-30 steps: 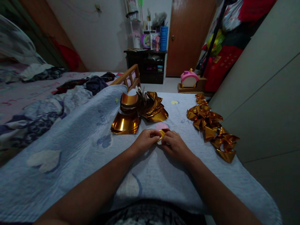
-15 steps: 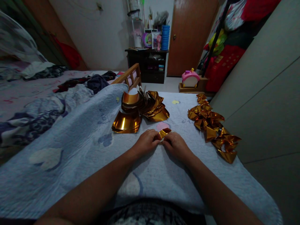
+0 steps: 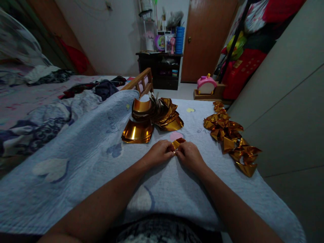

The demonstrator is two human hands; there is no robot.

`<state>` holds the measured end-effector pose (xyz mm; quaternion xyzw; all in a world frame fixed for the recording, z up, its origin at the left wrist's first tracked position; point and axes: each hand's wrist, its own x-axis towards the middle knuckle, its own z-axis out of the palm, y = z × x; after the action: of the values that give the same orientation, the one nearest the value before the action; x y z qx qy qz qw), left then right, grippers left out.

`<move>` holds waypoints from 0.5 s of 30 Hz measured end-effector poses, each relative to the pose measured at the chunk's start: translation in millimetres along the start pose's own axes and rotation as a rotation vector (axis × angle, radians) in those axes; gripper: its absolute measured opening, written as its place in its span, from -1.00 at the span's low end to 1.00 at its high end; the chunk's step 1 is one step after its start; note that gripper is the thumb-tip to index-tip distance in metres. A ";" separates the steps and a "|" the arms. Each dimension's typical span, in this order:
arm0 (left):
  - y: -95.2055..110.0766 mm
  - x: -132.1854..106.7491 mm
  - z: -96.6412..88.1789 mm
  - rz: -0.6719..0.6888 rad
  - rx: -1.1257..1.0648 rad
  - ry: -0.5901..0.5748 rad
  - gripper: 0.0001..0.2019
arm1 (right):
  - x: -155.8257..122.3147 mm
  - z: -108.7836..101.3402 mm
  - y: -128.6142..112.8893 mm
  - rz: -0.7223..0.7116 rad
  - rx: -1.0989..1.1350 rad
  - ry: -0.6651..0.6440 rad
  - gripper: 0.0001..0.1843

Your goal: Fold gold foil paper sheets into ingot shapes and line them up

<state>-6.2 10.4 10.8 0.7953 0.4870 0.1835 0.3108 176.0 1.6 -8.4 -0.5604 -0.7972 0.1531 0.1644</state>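
A small folded piece of gold foil paper is pinched between my left hand and my right hand, low over the pale blue quilt. Only its top corner shows above my fingers. Just beyond my hands lies a stack of flat gold sheets, with a fanned heap of curled gold sheets behind it. To the right runs a row of several folded gold pieces along the quilt's edge.
A wooden rail stands behind the gold heap. Rumpled bedding and clothes lie to the left. A grey cabinet wall closes the right side. A pink toy sits on the floor by the door.
My hands have drawn closer together around the gold piece, so less of it shows. The view has shifted slightly; the gold stacks have not moved.
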 end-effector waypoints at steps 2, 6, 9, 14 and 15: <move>-0.3 0.0 1.0 -0.003 0.007 0.002 -0.89 | 0.4 -0.6 -1.5 0.003 -0.022 -0.007 -0.88; -1.1 0.4 2.8 -0.005 0.017 0.010 -0.91 | 0.7 -2.2 -4.4 0.019 -0.061 -0.019 -0.85; -1.2 0.7 2.7 0.001 0.014 0.011 -0.91 | 0.4 -2.4 -5.2 0.025 -0.074 -0.013 -0.88; -1.7 2.1 -0.4 0.005 -0.026 -0.008 -0.90 | -0.8 -2.3 -5.2 0.027 -0.081 0.005 -0.89; -2.2 2.6 -1.0 0.006 -0.034 -0.016 -0.89 | -1.1 -2.5 -5.5 0.027 -0.082 0.006 -0.89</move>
<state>-7.1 13.8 10.1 0.7928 0.4790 0.1864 0.3275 172.8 -1.1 -3.8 -0.5778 -0.7946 0.1208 0.1418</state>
